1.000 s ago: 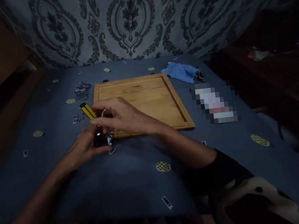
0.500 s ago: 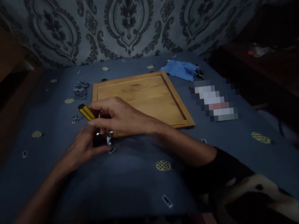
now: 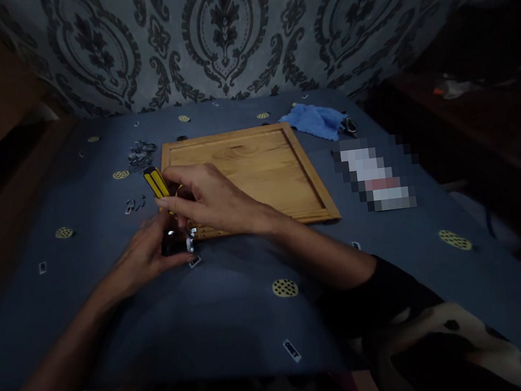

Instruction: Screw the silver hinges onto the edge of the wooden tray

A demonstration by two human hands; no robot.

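Note:
A framed wooden door panel [image 3: 263, 176] lies flat on the table. My right hand [image 3: 211, 195] is closed around a yellow and black screwdriver [image 3: 156, 182], its handle leaning up and to the left over the panel's near left corner. The screwdriver's tip is hidden behind my fingers. Below it, a shiny metal hinge [image 3: 190, 240] sits at that corner. My left hand [image 3: 151, 245] grips the hinge, thumb in front of it and fingers behind, partly covered by my right hand.
Several metal hinges [image 3: 141, 154] are heaped left of the panel, with small screws [image 3: 139, 203] nearer. At the back right lies a blue cloth [image 3: 313, 122] beside a dark metal object [image 3: 349, 126]. A blurred-out item [image 3: 374, 176] is right of the panel. A patterned wall stands behind.
The screwdriver handle has shifted slightly right and up and stands a little steeper, with my right hand moving along. My left hand and the panel stay nearly in place.

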